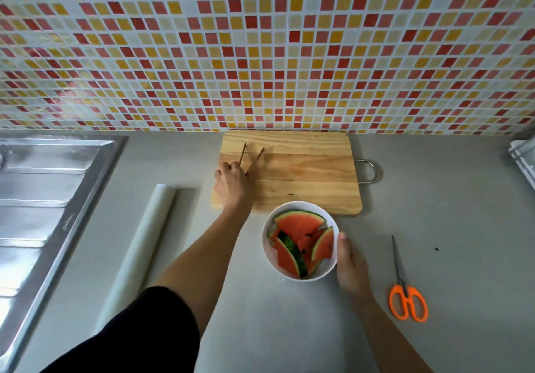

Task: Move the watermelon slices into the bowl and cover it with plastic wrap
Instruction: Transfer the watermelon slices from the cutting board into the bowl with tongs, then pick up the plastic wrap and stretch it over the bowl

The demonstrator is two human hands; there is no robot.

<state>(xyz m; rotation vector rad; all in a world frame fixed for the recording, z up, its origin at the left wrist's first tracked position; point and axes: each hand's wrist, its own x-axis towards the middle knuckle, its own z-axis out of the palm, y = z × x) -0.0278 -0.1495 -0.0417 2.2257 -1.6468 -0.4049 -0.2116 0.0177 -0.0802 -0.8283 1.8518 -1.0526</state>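
Note:
A white bowl (267, 252) on the grey counter holds several red watermelon slices (299, 225) with green rind. My right hand (351, 265) grips the bowl's right rim, thumb on the edge. My left hand (231, 186) rests on the left part of the wooden cutting board (307, 178), shut on a pair of brown chopsticks (254, 160) whose tips spread apart and point toward the wall. No slices lie on the board. A roll of plastic wrap (144, 236) lies on the counter to the left of my left arm.
Orange-handled scissors (405, 291) lie to the right of the bowl. A steel sink and drainboard (43, 199) fill the left side. The mosaic tile wall stands directly behind the board. A pale object (524, 158) sits at the right edge.

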